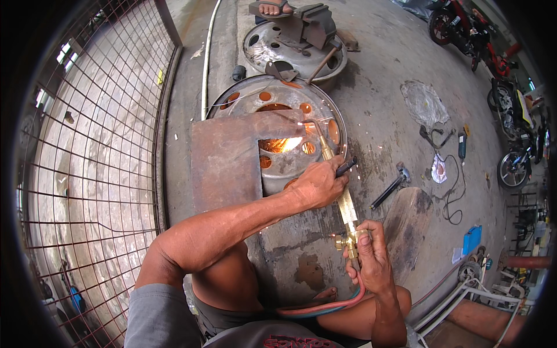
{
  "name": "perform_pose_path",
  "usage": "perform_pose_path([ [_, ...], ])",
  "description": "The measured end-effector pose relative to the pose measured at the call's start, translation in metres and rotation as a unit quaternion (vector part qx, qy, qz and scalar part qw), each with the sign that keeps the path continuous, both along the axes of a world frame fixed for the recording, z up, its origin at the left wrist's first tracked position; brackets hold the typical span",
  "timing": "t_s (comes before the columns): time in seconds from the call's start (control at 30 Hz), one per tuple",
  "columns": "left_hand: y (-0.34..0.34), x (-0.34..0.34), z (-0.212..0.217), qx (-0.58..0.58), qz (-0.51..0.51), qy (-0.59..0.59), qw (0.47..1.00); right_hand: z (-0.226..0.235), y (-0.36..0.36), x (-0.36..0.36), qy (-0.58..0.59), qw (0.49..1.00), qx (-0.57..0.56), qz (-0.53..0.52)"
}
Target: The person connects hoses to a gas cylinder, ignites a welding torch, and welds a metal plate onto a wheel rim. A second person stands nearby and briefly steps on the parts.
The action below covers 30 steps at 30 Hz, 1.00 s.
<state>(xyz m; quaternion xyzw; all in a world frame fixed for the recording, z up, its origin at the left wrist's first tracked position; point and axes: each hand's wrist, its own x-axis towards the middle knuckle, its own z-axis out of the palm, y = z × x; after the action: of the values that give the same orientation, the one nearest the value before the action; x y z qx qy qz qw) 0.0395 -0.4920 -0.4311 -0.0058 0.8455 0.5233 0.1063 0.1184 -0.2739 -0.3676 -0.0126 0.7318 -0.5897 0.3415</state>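
Note:
A brass cutting torch (347, 207) runs up and away from my lap, its bent tip at the edge of a rusty steel plate (226, 165). My left hand (319, 183) is closed round its upper part, a short dark rod (346, 167) sticking out beside the fingers. Lower down, my right hand (371, 258) grips the torch near its brass valves, the thumb on top. The L-shaped plate rests on a steel wheel rim (284, 104). Orange light and sparks show inside the rim, below the tip. Red and blue hoses (325, 307) trail from the torch across my legs.
Behind stands another wheel rim (261, 49) with a bench vise (313, 26) and someone's sandalled foot (272, 8). A wire-mesh gate (98, 145) borders the left. To the right lie a hammer (391, 185), a power tool with cord (462, 144), and parked motorcycles (513, 156).

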Motion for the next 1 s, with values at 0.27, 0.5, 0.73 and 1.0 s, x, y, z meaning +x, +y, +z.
perform_pose_path([
  [0.27,-0.003,0.003,-0.003,0.001,0.013,0.023,1.000,-0.001,-0.001,0.001,0.000,1.000,-0.012,0.003],
  [0.5,-0.004,0.003,0.008,0.032,0.014,-0.018,0.999,-0.001,-0.001,0.000,-0.003,1.000,-0.013,0.004],
  [0.73,-0.005,0.003,0.003,0.014,0.012,-0.005,1.000,-0.005,-0.001,0.001,0.007,1.000,-0.011,0.009],
  [1.0,-0.003,0.003,0.005,0.012,0.010,0.021,1.000,-0.003,-0.001,0.002,0.004,1.000,-0.018,-0.007],
])
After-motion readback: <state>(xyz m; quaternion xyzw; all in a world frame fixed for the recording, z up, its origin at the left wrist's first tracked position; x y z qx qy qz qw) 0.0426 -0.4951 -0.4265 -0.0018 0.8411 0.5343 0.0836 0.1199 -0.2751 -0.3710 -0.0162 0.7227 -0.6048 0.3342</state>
